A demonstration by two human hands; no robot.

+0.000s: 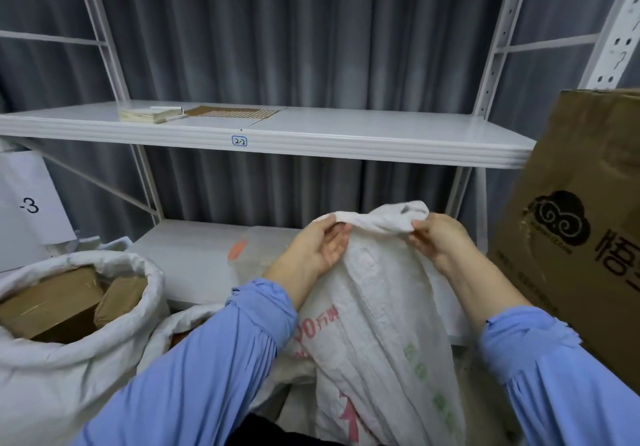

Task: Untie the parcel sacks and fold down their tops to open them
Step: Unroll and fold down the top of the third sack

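- Open sack (62, 369) far left, top rolled down, brown parcels (52, 303) showing inside
- Left hand (317, 248) pinches the rolled top edge of the white sack (377, 307), which stands upright at centre, before the lower shelf (194, 258)
- Right hand (436, 237) grips the same bunched top, opposite side
- Cardboard box (581, 231) far right, just beside that sack

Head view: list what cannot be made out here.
All head view.
- Contents of the held sack: hidden by its cloth.
- Any tie: covered by the bunched top, left hand and right hand.
- Print on the cardboard box: cut off by the right edge.
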